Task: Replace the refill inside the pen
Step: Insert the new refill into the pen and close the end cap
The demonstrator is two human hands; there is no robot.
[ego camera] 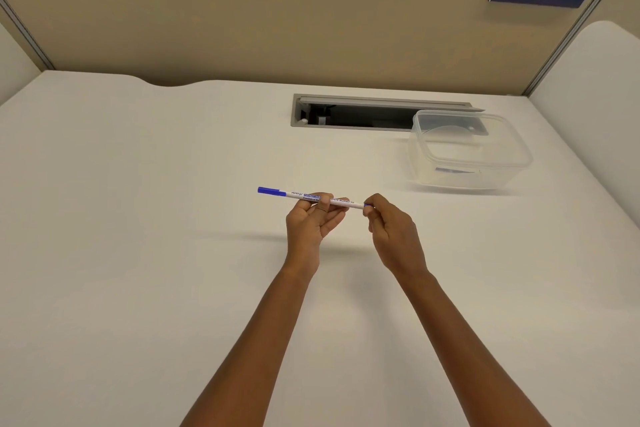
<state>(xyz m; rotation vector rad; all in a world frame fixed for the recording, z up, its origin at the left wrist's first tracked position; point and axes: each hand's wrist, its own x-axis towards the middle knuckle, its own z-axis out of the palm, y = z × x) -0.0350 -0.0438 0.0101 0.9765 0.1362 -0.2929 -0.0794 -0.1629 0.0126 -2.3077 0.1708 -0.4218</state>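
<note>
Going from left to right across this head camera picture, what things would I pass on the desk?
Blue cap of the pen → left hand holding the pen → right hand pinching its other end → clear plastic container.

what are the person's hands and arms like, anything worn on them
Nothing worn that shows. The left hand and right hand have no gloves, and no rings can be made out. The left forearm and right forearm are sleeveless all the way to the frame's bottom edge, with no watch or band at either wrist.
</note>
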